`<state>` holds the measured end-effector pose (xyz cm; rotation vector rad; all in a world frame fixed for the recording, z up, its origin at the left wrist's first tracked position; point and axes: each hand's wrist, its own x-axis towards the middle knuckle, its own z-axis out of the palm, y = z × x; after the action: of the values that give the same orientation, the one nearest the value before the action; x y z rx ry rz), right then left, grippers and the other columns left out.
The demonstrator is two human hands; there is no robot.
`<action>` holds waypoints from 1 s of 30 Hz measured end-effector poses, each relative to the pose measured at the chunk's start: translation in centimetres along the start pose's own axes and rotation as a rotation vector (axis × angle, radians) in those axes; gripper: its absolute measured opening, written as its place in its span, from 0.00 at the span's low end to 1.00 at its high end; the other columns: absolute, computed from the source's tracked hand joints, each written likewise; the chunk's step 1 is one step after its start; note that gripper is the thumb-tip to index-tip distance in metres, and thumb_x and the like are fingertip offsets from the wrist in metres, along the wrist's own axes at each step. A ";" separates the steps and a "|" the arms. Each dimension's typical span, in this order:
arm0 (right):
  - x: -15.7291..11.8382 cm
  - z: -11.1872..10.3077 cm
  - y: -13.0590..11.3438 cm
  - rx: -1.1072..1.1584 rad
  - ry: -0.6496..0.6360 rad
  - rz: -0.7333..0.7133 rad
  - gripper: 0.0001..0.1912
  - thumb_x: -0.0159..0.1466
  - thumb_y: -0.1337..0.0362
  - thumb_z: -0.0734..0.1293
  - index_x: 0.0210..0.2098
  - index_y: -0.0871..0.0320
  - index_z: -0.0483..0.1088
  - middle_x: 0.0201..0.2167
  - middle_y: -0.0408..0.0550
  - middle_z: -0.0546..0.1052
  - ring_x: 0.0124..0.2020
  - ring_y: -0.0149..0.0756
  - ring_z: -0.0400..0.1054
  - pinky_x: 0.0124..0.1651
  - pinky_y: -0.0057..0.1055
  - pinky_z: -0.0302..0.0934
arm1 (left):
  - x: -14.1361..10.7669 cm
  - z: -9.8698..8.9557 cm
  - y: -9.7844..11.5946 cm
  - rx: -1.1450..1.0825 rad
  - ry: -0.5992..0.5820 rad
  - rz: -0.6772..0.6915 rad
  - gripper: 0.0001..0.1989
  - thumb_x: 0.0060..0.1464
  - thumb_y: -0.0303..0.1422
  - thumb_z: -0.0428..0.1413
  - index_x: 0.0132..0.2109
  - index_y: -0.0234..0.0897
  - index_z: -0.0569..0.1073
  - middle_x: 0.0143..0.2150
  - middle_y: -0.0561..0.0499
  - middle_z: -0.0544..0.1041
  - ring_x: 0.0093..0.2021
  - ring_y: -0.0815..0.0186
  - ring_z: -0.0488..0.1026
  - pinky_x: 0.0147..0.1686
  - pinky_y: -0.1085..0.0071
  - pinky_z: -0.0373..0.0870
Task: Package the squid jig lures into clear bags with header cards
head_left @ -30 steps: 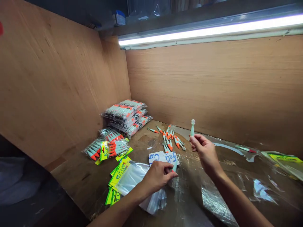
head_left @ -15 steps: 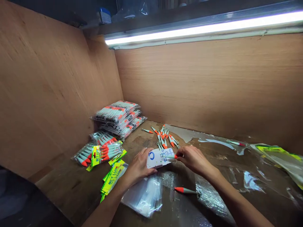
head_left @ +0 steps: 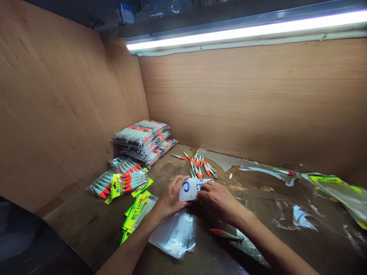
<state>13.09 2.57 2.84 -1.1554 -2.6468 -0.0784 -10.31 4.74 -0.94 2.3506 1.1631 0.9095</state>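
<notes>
My left hand [head_left: 172, 194] grips a white card [head_left: 188, 190] with blue writing, its thumb at the lower edge and its fingers along the top. Against the card's right part, my right hand [head_left: 217, 198] has its fingers curled closed, and what they pinch is hidden behind them. Beneath the hands lies a stack of clear plastic bags [head_left: 174, 236]. One squid-jig lure [head_left: 225, 234], pale with an orange tip, rests on the table under my right wrist. Just beyond the card is a loose pile of similar lures [head_left: 198, 164].
Bagged lures are stacked in a pile [head_left: 140, 137] by the left wall. Nearer are packs of lures [head_left: 133, 181] and yellow-green header cards [head_left: 139, 210]. At right lie a single lure [head_left: 284, 172] and plastic packaging [head_left: 338, 191]. Wooden panels [head_left: 252, 103] enclose the table [head_left: 94, 229].
My right hand has moved left over the card. The lure it pinched by the orange tip is now out of sight. My left hand still grips the card.
</notes>
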 end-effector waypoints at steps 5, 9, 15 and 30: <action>-2.8 -1.6 -0.9 0.036 -0.282 0.252 0.09 0.60 0.58 0.71 0.37 0.56 0.75 0.33 0.53 0.80 0.33 0.44 0.73 0.31 0.32 0.57 | 0.4 -0.6 -1.2 0.058 0.166 -0.074 0.41 0.39 0.30 0.69 0.61 0.44 0.62 0.57 0.47 0.68 0.57 0.53 0.68 0.57 0.57 0.66; -3.8 0.6 -2.0 0.042 -0.489 0.212 0.11 0.56 0.64 0.71 0.39 0.60 0.76 0.32 0.58 0.80 0.30 0.49 0.75 0.27 0.33 0.57 | 0.5 -1.3 -1.7 0.096 0.255 -0.114 0.42 0.39 0.33 0.70 0.61 0.44 0.62 0.56 0.47 0.69 0.55 0.53 0.69 0.55 0.55 0.68; -2.8 -2.1 0.9 0.669 -0.157 0.158 0.13 0.64 0.66 0.66 0.48 0.52 0.71 0.31 0.45 0.78 0.31 0.35 0.72 0.32 0.29 0.62 | 0.3 -1.2 -1.7 0.081 0.169 -0.065 0.42 0.38 0.30 0.70 0.61 0.45 0.62 0.57 0.49 0.69 0.56 0.55 0.68 0.55 0.58 0.68; 0.2 2.2 0.8 0.088 0.331 0.075 0.08 0.65 0.57 0.68 0.35 0.50 0.79 0.37 0.50 0.76 0.43 0.44 0.63 0.48 0.42 0.57 | 0.2 -0.6 1.1 0.001 -0.009 0.053 0.40 0.42 0.27 0.67 0.61 0.45 0.61 0.58 0.49 0.68 0.57 0.56 0.67 0.57 0.60 0.66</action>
<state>13.15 3.57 0.74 -1.1045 -2.2936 -0.1263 -10.05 4.26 0.18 2.3943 1.1028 0.9147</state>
